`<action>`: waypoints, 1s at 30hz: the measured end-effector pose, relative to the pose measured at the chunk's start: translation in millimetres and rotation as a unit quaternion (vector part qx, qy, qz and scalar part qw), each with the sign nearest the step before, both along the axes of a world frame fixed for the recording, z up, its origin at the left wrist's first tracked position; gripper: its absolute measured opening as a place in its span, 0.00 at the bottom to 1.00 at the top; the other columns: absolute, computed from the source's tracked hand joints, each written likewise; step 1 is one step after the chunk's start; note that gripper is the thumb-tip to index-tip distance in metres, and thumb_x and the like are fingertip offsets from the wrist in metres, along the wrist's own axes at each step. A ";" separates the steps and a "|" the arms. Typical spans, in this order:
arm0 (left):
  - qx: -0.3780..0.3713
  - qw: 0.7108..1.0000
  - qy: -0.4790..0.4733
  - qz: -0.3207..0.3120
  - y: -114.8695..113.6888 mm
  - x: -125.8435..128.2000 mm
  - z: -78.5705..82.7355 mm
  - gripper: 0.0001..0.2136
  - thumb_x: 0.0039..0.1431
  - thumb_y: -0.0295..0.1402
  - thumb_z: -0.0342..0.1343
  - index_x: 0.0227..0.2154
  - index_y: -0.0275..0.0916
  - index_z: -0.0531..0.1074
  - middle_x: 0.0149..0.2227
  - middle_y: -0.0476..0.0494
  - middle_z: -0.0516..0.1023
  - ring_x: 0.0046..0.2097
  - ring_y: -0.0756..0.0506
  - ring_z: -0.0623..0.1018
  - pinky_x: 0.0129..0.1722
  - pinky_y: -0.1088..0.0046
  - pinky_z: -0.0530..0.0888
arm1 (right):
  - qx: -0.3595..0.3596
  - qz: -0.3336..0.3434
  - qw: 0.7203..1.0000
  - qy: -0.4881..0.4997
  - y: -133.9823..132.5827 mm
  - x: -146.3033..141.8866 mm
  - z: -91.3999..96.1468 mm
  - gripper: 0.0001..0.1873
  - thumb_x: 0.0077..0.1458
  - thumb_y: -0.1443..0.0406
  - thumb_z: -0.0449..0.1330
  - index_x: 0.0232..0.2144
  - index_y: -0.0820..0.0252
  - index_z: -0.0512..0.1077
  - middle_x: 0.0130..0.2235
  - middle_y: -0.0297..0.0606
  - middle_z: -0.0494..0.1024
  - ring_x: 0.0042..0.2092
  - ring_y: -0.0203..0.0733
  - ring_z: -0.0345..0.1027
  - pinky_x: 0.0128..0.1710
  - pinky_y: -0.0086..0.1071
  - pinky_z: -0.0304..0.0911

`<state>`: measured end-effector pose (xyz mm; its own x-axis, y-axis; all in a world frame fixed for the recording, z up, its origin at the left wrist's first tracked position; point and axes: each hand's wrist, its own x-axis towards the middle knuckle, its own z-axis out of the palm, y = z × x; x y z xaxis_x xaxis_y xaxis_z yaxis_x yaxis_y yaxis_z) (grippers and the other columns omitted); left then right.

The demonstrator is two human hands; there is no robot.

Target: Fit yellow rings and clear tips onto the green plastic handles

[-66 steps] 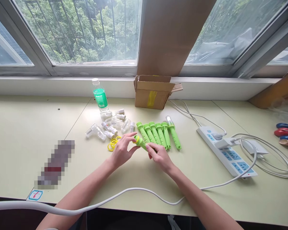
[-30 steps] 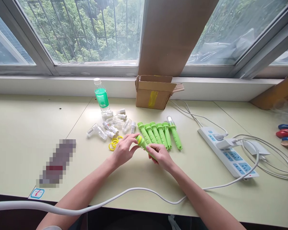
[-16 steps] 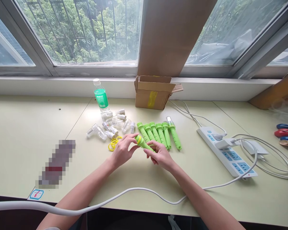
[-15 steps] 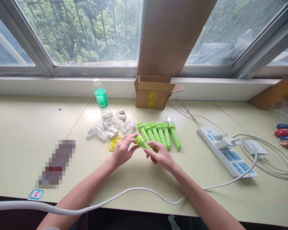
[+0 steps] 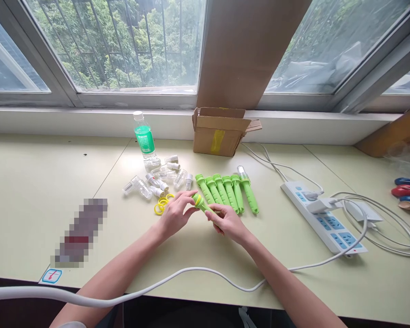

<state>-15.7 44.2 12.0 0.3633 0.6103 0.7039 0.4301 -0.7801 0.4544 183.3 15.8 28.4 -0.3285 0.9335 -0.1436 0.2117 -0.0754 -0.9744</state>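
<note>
My right hand [image 5: 228, 222] grips the shaft of a green ribbed plastic handle [image 5: 201, 203], held low over the pale table. My left hand [image 5: 176, 213] pinches the handle's head, where a yellow ring [image 5: 197, 199] sits. Just behind lies a row of several more green handles [image 5: 225, 191]; the rightmost [image 5: 248, 190] carries a clear cap. Loose yellow rings [image 5: 160, 204] lie left of my left hand. Beyond them is a scatter of clear plastic capsules [image 5: 159, 176].
A water bottle with a green label [image 5: 145, 140] and an open cardboard box [image 5: 218, 131] stand near the window sill. A white power strip [image 5: 324, 217] with cables lies at the right. A white cable [image 5: 191, 273] crosses the table's front edge. Coloured objects [image 5: 406, 192] lie far right.
Both hands stay on the same green handle; my left fingers shift slightly around its head with the yellow ring. Nothing else on the table has moved.
</note>
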 end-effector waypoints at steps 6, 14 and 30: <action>-0.019 1.000 -0.011 -0.011 -0.7 0.4 2.9 0.08 0.55 0.28 0.58 0.37 0.39 0.65 0.48 0.37 0.75 0.51 0.42 0.75 0.45 0.62 0.75 | 0.021 -0.053 0.998 0.007 -1.6 -1.7 -0.7 0.17 0.46 0.53 0.65 0.31 0.58 0.67 0.28 0.31 0.69 0.19 0.30 0.60 0.15 0.26 0.57; -0.010 1.000 -0.004 -0.002 -0.3 0.1 0.5 0.07 0.56 0.27 0.57 0.36 0.39 0.65 0.47 0.39 0.75 0.50 0.43 0.74 0.44 0.63 0.75 | 0.053 -0.020 0.998 -0.012 1.7 0.3 0.0 0.15 0.54 0.53 0.58 0.35 0.58 0.72 0.30 0.35 0.72 0.24 0.33 0.64 0.21 0.28 0.60; -0.031 1.000 -0.001 -0.002 -1.2 1.9 0.5 0.08 0.55 0.31 0.59 0.35 0.39 0.66 0.48 0.38 0.75 0.52 0.43 0.74 0.46 0.63 0.74 | 0.037 -0.027 0.998 -0.040 -1.5 0.1 -5.0 0.15 0.52 0.54 0.61 0.36 0.57 0.66 0.25 0.31 0.71 0.21 0.31 0.57 0.17 0.26 0.55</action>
<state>-13.8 43.0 12.6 0.3651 0.6506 0.6659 0.4253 -0.7528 0.5024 183.4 14.3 23.5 -0.2677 0.9585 -0.0977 0.2869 -0.0175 -0.9578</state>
